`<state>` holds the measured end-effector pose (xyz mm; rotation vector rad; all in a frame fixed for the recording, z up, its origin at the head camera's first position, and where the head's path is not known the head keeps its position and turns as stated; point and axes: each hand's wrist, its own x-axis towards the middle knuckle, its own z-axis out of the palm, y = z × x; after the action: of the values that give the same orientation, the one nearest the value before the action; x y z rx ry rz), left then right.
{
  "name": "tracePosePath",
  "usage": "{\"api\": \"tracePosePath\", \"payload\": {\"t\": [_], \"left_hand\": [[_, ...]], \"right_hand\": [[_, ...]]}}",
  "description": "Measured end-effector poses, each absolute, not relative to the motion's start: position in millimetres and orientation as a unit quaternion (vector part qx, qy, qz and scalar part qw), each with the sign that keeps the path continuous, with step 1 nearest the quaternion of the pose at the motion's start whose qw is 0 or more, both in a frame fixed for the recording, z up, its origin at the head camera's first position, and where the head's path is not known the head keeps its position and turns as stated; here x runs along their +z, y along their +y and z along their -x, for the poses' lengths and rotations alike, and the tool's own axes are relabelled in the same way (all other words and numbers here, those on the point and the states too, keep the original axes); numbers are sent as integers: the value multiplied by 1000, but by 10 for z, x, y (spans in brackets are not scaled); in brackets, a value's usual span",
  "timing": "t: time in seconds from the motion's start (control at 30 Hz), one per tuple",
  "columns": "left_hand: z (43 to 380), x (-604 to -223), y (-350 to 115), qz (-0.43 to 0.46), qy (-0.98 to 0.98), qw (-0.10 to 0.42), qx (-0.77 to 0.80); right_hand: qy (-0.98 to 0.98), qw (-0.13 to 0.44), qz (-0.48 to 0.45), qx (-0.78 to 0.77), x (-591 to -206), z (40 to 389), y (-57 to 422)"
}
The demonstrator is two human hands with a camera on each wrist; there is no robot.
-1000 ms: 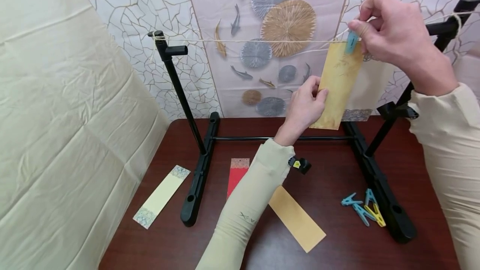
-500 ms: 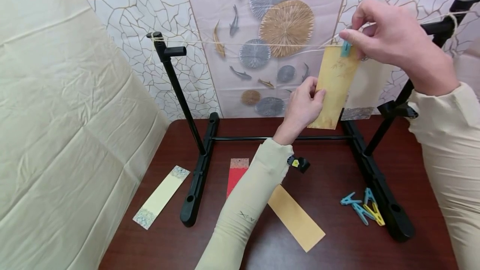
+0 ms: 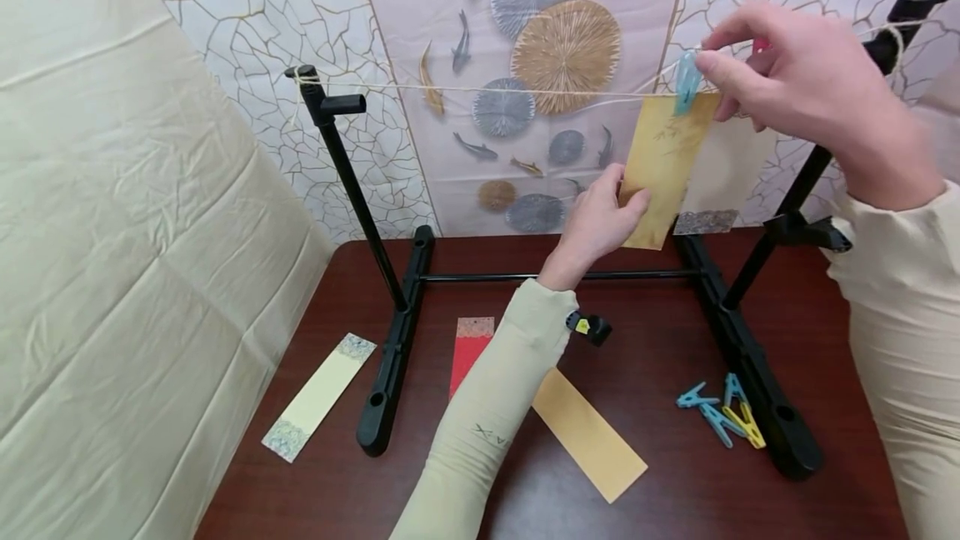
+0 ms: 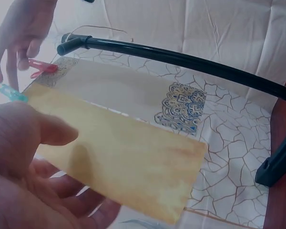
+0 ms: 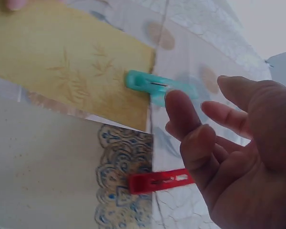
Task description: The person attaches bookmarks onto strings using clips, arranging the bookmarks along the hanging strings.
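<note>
A yellow paper strip (image 3: 667, 173) with a faint bamboo print hangs from a cord (image 3: 450, 90), clipped at its top edge by a light-blue clothespin (image 3: 686, 83). Beside the clothespin is my right hand (image 3: 817, 90); the right wrist view shows its fingers loosely spread, one fingertip overlapping the clothespin's end. At the strip's left edge is my left hand (image 3: 596, 219), thumb lifted in front and fingers behind, the thumb's shadow falling on the paper. A cream strip (image 3: 727, 165) with a patterned end hangs alongside, under a red clothespin (image 5: 157, 181).
The cord spans a black stand (image 3: 352, 190) on the dark wooden table (image 3: 525, 473). A cream strip (image 3: 318, 398), a red strip (image 3: 468, 348) and a tan strip (image 3: 588, 436) lie there. Blue and yellow clothespins (image 3: 723, 415) lie by the stand's right foot.
My right fingers have come off the light-blue clothespin, which stays on the strip and cord. My left thumb has spread away from its pinch on the strip's edge.
</note>
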<state>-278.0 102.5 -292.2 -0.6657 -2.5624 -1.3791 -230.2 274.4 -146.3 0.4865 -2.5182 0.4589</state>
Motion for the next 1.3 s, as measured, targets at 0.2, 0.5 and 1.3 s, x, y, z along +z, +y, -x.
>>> {"api": "tracePosePath", "payload": {"t": [0.2,0.5,1.3], "left_hand": [[2789,-2986,946,232,-847,18,-478],[2791,-3142,756,238,-836,-16,-494],[2590,-3442,246,216,-801,-13,-558]], "right_hand": [[-910,327,-175,186,-1532,2105,2803],[-887,370,-181,211,-1791,1874,2865],[-903,306,-196,229,-2614,1869,2887]]}}
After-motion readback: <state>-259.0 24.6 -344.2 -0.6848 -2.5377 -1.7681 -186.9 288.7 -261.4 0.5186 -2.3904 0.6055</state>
